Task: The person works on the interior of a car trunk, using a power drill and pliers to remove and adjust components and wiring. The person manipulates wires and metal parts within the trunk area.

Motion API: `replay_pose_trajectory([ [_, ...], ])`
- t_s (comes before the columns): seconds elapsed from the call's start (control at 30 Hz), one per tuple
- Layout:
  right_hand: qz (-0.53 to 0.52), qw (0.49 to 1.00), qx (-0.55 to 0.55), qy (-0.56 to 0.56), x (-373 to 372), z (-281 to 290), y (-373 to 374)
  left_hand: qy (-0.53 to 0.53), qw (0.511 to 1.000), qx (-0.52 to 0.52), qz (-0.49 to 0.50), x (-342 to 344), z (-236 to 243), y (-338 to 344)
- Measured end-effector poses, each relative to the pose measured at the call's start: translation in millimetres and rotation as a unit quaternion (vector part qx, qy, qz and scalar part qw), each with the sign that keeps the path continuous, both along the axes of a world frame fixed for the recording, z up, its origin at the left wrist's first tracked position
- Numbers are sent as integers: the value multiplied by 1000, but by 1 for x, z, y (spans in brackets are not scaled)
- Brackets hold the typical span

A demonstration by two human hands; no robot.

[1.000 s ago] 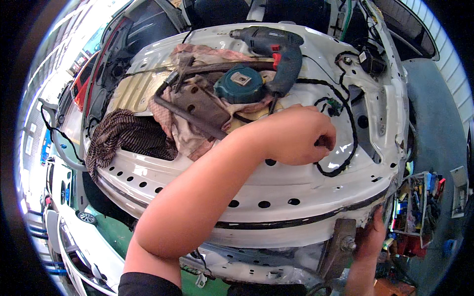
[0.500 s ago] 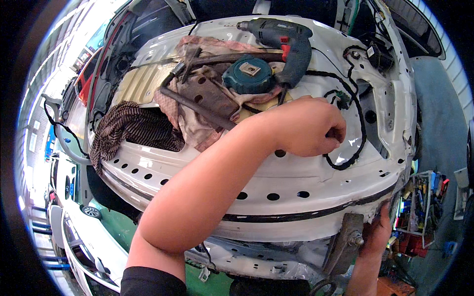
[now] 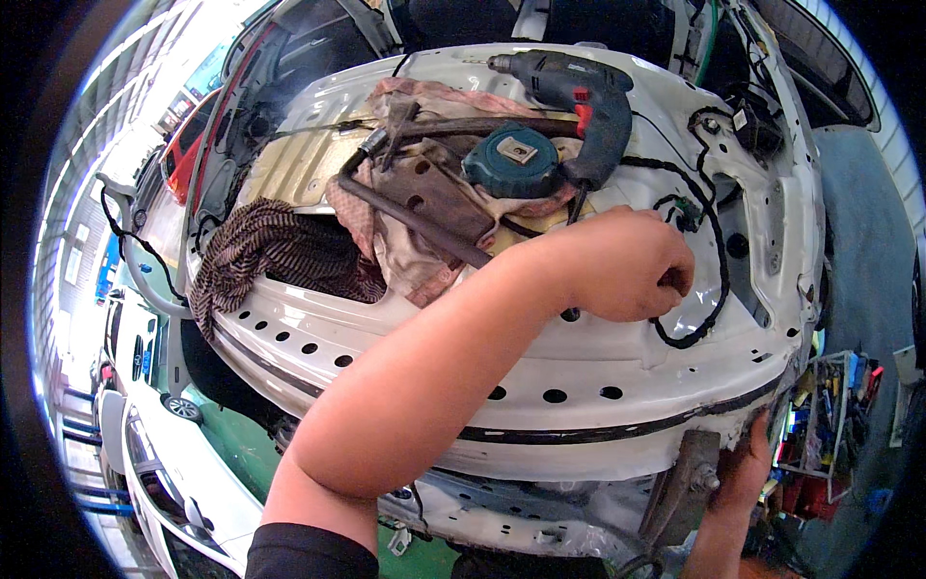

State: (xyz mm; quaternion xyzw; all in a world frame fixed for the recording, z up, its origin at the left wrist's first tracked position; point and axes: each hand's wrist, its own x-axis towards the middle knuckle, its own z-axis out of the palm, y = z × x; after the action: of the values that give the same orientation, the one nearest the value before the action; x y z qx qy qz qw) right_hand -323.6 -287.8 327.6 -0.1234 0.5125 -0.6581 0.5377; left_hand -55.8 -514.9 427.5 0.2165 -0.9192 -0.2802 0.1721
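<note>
My left hand (image 3: 641, 265) is curled, knuckles up, over a white car body panel (image 3: 598, 352), beside a black wire loop (image 3: 716, 299) and green connector (image 3: 687, 214); what is inside the fingers is hidden. Low at the right, my right hand (image 3: 743, 473) reaches up beside a dark metal bracket (image 3: 683, 492) at the panel's corner, its fingertips mostly hidden. A black drill (image 3: 603, 135) with red trigger, a teal tape measure (image 3: 506, 169) and a bent dark bar (image 3: 405, 217) lie on stained cloths (image 3: 352, 227) above my left forearm. A striped cloth (image 3: 241, 251) hangs into an opening.
A crowded tool cart (image 3: 830, 425) stands at the right. A white car (image 3: 193, 482) stands at the lower left on green floor, and a red car (image 3: 188, 145) is at the upper left. The body's door frame (image 3: 762, 58) rises at the top right.
The whole view has shifted a little to the right across the last second. Both hands keep about the same places on the car body and the same posture; the tools lie as before.
</note>
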Motion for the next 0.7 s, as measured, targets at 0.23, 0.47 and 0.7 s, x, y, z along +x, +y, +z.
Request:
replay_pose_trajectory([
  [0.23, 22, 1000, -21, -3, -4, -4, 1, -12, 1000, 4, 1, 0, -1, 0],
  [0.47, 12, 1000, -17, 5, 1, 3, 0, -5, 1000, 8, -1, 0, -2, -1],
  [0.7, 25, 999, -19, 18, -3, 8, 4, 7, 1000, 5, -4, -3, -1, 0],
])
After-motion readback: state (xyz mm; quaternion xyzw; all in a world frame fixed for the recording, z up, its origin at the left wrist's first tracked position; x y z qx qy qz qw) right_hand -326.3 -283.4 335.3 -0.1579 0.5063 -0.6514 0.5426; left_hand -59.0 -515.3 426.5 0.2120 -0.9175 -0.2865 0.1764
